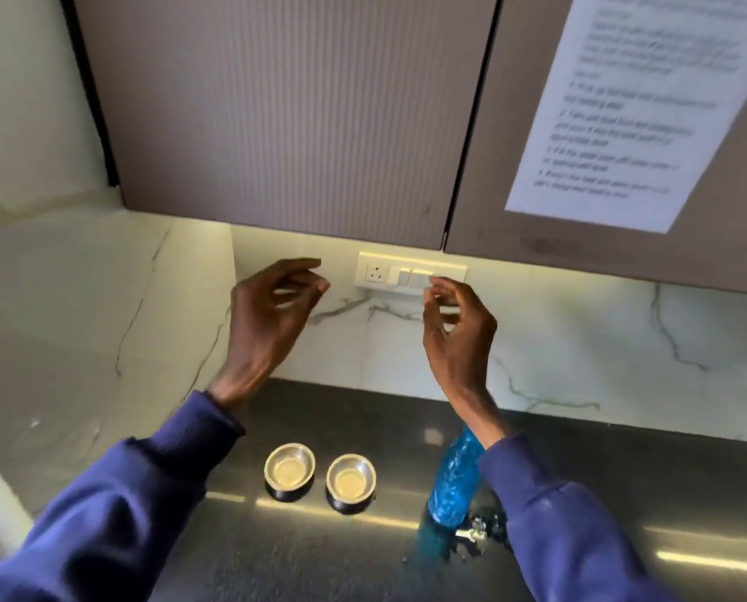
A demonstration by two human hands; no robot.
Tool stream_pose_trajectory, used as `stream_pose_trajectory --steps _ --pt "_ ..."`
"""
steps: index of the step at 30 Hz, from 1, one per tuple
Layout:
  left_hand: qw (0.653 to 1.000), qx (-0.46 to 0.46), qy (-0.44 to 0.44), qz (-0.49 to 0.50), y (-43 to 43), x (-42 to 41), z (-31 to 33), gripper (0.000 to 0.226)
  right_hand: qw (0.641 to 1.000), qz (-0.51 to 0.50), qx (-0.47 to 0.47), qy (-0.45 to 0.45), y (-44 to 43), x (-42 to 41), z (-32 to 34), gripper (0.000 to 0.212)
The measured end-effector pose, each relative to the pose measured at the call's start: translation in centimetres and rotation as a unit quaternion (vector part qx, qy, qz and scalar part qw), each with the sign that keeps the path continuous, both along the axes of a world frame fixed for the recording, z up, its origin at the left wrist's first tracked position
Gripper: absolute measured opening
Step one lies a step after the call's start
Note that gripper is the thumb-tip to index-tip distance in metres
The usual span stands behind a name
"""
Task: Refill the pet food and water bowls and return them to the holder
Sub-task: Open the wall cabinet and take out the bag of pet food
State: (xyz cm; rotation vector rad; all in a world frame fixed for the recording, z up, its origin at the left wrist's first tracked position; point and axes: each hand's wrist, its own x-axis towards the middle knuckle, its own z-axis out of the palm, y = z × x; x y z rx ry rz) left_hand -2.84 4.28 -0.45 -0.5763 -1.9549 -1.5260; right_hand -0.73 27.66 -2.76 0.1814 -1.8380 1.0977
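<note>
Bowls (319, 474) sit mouth-up, side by side; left hand (272, 315) and right hand (458, 332) raised, fingers loosely curled, empty

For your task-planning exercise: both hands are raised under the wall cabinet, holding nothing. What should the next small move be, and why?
Probably reach up and pull open the cabinet door. Both bowls sit empty on the counter, the left hand and right hand are free, and no food container is visible beside the blue bottle.

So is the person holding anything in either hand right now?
No. The left hand and right hand are raised with fingers loosely curled around nothing. The two bowls and blue bottle stand untouched on the counter.
</note>
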Motion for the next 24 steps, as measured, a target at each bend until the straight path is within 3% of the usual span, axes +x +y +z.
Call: stream_pose_trajectory --steps 3,7,10,14,16,20,24 --pt "0.984 -0.088 0.13 0.084 0.6 -1.4 4.3 0.024 0.97 -0.119 0.197 0.074 2.1 -0.1 4.8 0.029" --pt "0.954 -0.178 0.196 0.14 2.6 -3.6 8.3 0.023 0.864 -0.281 0.418 0.003 3.3 -1.4 9.9 0.065" --pt "0.94 -0.226 0.209 0.149 4.8 -4.9 9.3 0.029 0.813 -0.321 0.48 -0.08 2.7 -2.4 11.3 0.09" --pt "0.923 -0.273 0.199 0.187 7.1 -6.4 9.5 0.047 0.767 -0.348 0.528 -0.107 1.9 -3.2 11.7 0.103" --pt "0.915 -0.285 0.204 0.198 7.6 -6.9 9.4 0.051 0.751 -0.353 0.547 -0.113 1.9 -3.3 11.7 0.102" --pt "0.906 -0.284 0.221 0.221 7.2 -7.7 9.0 0.055 0.713 -0.358 0.596 -0.097 2.0 -3.1 11.5 0.077" --pt "0.903 -0.288 0.222 0.227 7.1 -8.0 9.2 0.055 0.704 -0.354 0.607 -0.103 2.3 -2.7 11.2 0.062"
